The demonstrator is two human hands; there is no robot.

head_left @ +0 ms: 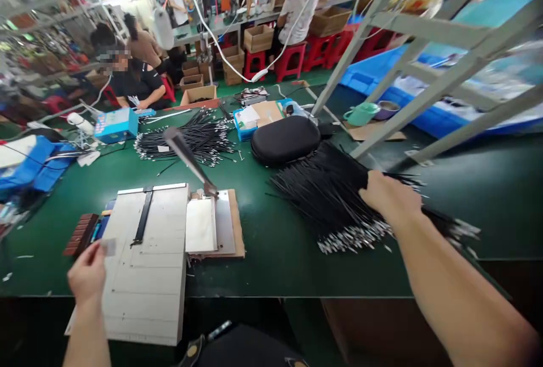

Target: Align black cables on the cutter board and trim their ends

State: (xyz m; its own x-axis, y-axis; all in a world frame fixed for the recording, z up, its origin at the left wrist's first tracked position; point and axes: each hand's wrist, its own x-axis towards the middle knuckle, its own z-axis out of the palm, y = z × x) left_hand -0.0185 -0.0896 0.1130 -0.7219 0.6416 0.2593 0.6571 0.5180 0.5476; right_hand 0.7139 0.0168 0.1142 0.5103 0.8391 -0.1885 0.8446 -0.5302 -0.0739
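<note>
My left hand (88, 273) pinches a small translucent piece of film or label (109, 246) over the left edge of a paper cutter (155, 282). The cutter's grey board has ruled lines and a black bar clip (143, 217). Its metal blade arm (190, 158) is raised on the right side, beside a white block (201, 225). Over to the right, my right hand (392, 197) lies on a big pile of black cables (331, 191) with silvery ends, fingers curled down into them and partly hidden.
A black zip case (286, 139) touches the cable pile. Farther back are a second cable heap (186, 138), a blue box (116, 125) and a green cup (360, 113). A grey metal frame (377, 67) rises at right. Across the table sits a co-worker (138, 81).
</note>
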